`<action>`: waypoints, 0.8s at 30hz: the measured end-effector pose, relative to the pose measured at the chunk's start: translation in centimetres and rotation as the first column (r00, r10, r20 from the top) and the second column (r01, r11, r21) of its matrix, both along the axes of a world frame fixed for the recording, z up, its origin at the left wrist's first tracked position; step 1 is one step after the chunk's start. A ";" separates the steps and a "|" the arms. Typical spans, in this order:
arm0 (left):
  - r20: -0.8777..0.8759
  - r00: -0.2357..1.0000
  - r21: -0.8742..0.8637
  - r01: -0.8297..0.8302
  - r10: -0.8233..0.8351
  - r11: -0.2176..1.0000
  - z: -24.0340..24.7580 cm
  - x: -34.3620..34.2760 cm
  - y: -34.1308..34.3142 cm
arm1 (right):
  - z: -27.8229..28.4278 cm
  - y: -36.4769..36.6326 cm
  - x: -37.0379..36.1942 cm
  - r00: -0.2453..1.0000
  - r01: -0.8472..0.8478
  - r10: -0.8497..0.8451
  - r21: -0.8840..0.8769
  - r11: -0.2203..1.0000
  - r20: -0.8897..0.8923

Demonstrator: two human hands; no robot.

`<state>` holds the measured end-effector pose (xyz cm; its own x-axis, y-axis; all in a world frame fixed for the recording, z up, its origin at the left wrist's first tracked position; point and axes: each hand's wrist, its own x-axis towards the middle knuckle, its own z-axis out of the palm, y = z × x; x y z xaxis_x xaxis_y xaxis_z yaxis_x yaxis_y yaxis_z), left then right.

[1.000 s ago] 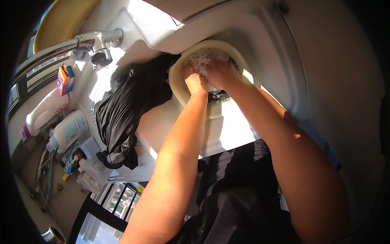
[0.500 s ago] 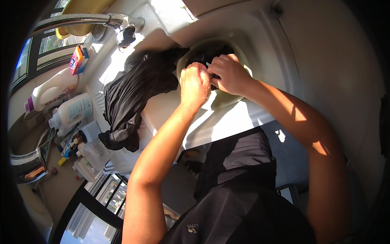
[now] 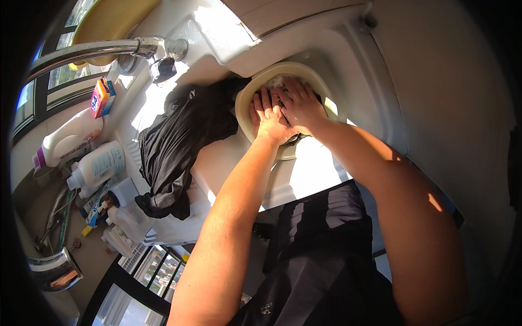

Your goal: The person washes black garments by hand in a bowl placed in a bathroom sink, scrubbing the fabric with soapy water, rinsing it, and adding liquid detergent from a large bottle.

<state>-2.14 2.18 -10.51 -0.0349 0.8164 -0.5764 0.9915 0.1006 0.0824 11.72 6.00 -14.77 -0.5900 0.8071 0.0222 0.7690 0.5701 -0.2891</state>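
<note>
My left hand [image 3: 269, 120] and my right hand [image 3: 302, 110] are inside a pale cream basin [image 3: 243, 111] set in a white sink. Both lie palm down, side by side, with fingers stretched and spread. They press on dark cloth [image 3: 294, 139], which shows between and below them; most of it is covered by the hands. White suds [image 3: 278, 81] sit at the basin's far side by the fingertips. Left of the basin, a crumpled black garment [image 3: 190, 125] drapes over the ribbed part of the sink.
A chrome faucet [image 3: 89, 53] reaches over the sink's far left, in front of a yellow basin [image 3: 117, 24]. Detergent bottles [image 3: 98, 163] and a small orange-and-blue box [image 3: 101, 98] line the left side. The sink's front edge [image 3: 296, 196] runs before my body.
Both hands have gone from closed fingers gathered at the cloth to lying spread and flat, pressing down in the basin. White suds now show at the far side.
</note>
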 end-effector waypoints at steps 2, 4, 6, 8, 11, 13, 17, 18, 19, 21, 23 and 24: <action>-0.098 0.994 -0.053 0.048 -0.053 0.997 -0.4 -0.1 0.1 | -0.4 0.3 -1.1 0.996 -0.040 0.051 -0.142 0.989 0.071; -0.127 0.988 -0.087 0.073 -0.084 0.994 -1.2 -0.3 0.2 | -1.5 0.7 -1.3 0.986 -0.075 0.106 -0.223 0.972 0.127; -0.132 0.987 -0.113 0.074 -0.089 0.991 -1.8 -0.4 0.6 | -2.8 0.8 -1.7 0.973 -0.113 0.158 -0.248 0.962 0.168; -0.111 0.991 -0.125 0.056 -0.071 0.991 -1.9 0.3 1.5 | -4.4 1.0 -1.2 0.951 -0.156 0.179 -0.110 0.982 0.253; 0.036 0.971 0.211 0.224 -0.237 0.952 -2.9 0.2 3.0 | -4.1 3.0 0.1 0.975 -0.011 0.073 -0.277 0.961 0.211; -0.068 0.995 0.019 0.079 -0.077 0.997 -2.4 -2.3 4.0 | -0.4 4.0 -3.8 0.983 0.006 0.085 -0.496 0.868 0.160; 0.046 0.995 -0.111 -0.085 0.091 0.990 3.9 -0.8 5.6 | 3.5 7.1 -2.1 0.998 0.015 -0.050 -0.608 0.794 -0.041; 0.046 0.995 -0.104 -0.079 0.084 0.991 5.3 -0.8 5.9 | 4.2 7.2 -1.5 0.991 -0.006 -0.075 -0.598 0.801 -0.111; 0.047 0.996 -0.097 -0.071 0.076 0.993 6.5 -0.7 5.9 | 5.0 7.3 -1.0 0.979 -0.026 -0.100 -0.587 0.809 -0.180; 0.080 0.996 0.166 -0.051 0.039 0.985 7.6 -1.7 4.7 | 7.3 6.4 -0.7 0.883 -0.041 -0.215 -0.525 0.850 -0.417; 0.112 0.994 0.390 -0.045 0.002 0.920 7.8 -2.6 3.1 | 10.4 5.9 -0.4 0.845 -0.052 -0.208 -0.463 0.885 -0.493; 0.164 0.984 0.535 -0.030 -0.068 0.845 8.0 -2.6 2.4 | 11.3 5.6 0.4 0.845 -0.102 -0.130 -0.396 0.912 -0.518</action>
